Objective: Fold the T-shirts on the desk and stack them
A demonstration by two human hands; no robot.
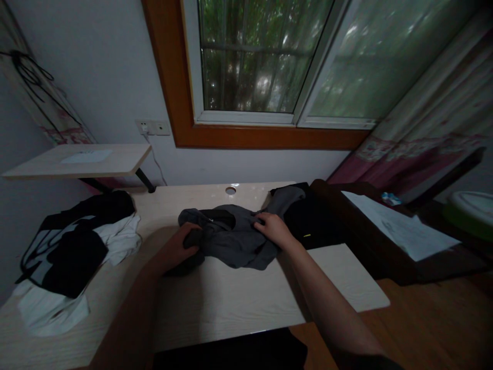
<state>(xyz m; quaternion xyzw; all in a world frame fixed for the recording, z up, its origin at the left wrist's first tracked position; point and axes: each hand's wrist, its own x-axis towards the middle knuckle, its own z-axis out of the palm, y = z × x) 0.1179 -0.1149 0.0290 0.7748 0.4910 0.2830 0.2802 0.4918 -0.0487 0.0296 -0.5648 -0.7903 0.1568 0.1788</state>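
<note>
"What are you working on?"

"A rumpled dark grey cloth garment point(242, 249). It lies bunched near the middle of the pale wood-grain worktop point(246, 303), right in front of me."

"And how do you have hold of it?"

"My left hand point(188, 244) is at its left end, thumb and fingers closed around a dark fold. My right hand point(272, 228) is on the upper right part, fingers bent over the grey cloth. The light is dim, so I can't tell whether those fingertips pinch it or just rest there."

"What's next to it on the right?"

"A black piece of cloth with a short yellow mark point(314, 221). The grey cloth reaches up against it, and beyond that stands a piece of dark brown wooden furniture with a white sheet of paper point(400, 226) on top."

"And over on your left?"

"A loose heap of black and white clothes point(77, 246), well apart from my hands. Behind it there's a pale raised shelf on black legs point(129, 158), carrying another sheet of paper."

"Anything at the far edge?"

"A small round hole point(230, 190) in the worktop, just beyond the garment. The window point(258, 67) is above that, framed in orange-brown wood."
</note>
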